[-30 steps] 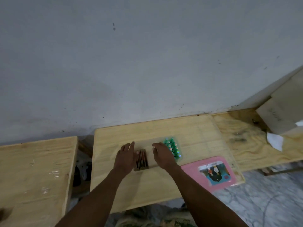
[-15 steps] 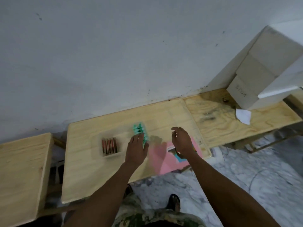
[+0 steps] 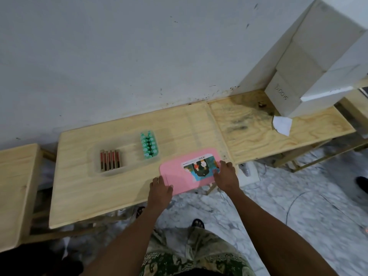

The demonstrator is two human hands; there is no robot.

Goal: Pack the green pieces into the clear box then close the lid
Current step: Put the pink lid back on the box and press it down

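Both hands are now leaving the clear box for the pink lid at its 4 o'clock. The left hand is lying spread on the lid's 7 o'clock corner. The right hand is covering its 3 o'clock edge, though I cannot tell its grip. The green pieces are sitting in the box's right end, so the closing seems to be starting.

Pale, smooth-planed wood tabletop; at 3 o'clock, a coarser-grained, stained plywood panel. The clear box is cloudy plastic, the green pieces glossy plastic, and the pink lid matt plastic with a printed paper label.
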